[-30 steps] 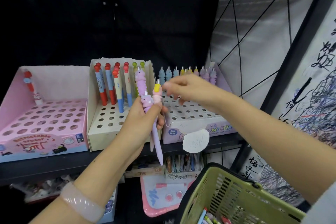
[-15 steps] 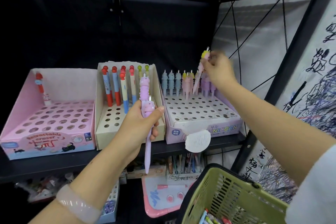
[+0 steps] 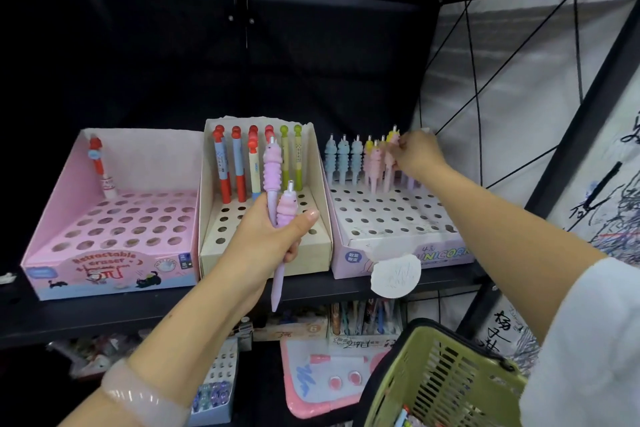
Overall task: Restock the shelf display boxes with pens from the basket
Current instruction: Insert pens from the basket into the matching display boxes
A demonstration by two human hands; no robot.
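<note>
Purple unicorn pens [image 3: 277,191], two of them, are gripped upright in the left hand [image 3: 268,239], fingers and thumb curled round their barrels, in front of the cream display box [image 3: 266,253]. We note a pale bracelet [image 3: 138,399] on that wrist. The right hand [image 3: 417,154] reaches to the back row of the Unicorn display box [image 3: 398,246] and pinches a pink pen with a yellow top [image 3: 390,156]; whether its tip sits in a hole, we cannot tell. Blue, yellow and pink pens [image 3: 353,159] stand along that back row; the front holes are unfilled. The cream box holds red-capped pens [image 3: 228,163] and green ones [image 3: 291,156] at the rear. The pink eraser box [image 3: 110,267] on the left holds one red-topped item [image 3: 100,166] in its back corner. All three boxes stand side by side on the black shelf [image 3: 104,312]. The green basket [image 3: 446,381] hangs at lower right, with a few coloured pens just visible inside.
</note>
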